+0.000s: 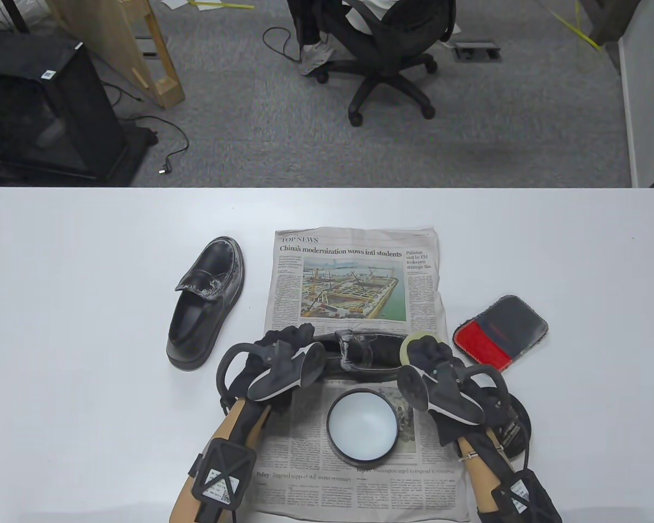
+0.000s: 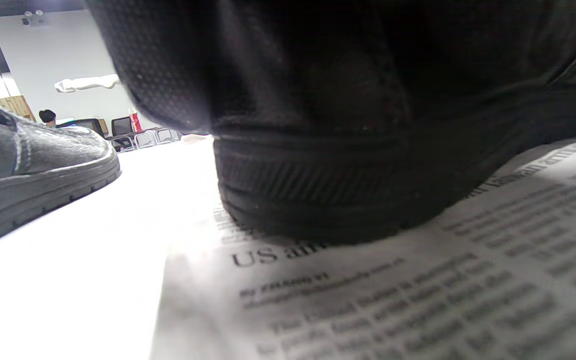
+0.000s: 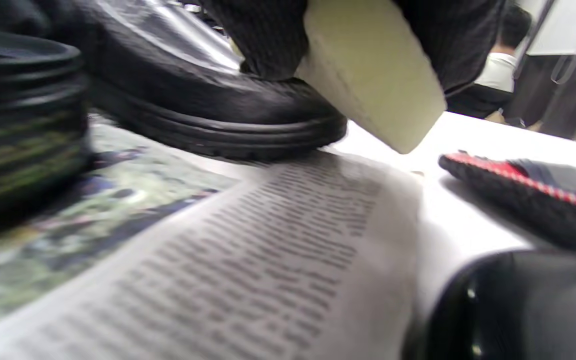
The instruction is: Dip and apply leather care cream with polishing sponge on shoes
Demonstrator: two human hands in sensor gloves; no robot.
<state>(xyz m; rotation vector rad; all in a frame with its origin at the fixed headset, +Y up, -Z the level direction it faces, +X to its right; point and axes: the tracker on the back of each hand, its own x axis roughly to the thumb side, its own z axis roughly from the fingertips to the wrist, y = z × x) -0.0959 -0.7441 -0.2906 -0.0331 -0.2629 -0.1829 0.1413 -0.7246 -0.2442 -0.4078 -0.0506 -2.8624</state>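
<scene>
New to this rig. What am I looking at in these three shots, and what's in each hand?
No robot here: a person's two gloved hands, each with a tracker strapped on its back. The table view looks down from above; the other two views come from cameras on the wrists, close to the surface.

On the white table lies a newspaper. On it stand an open jar of cream and a black shoe lying across the sheet. A second shoe sits off the paper to the left, a red and dark cloth pad to the right.

The left hand steadies the shoe's heel. The right hand holds a pale sponge in its grip at the toe end.
</scene>
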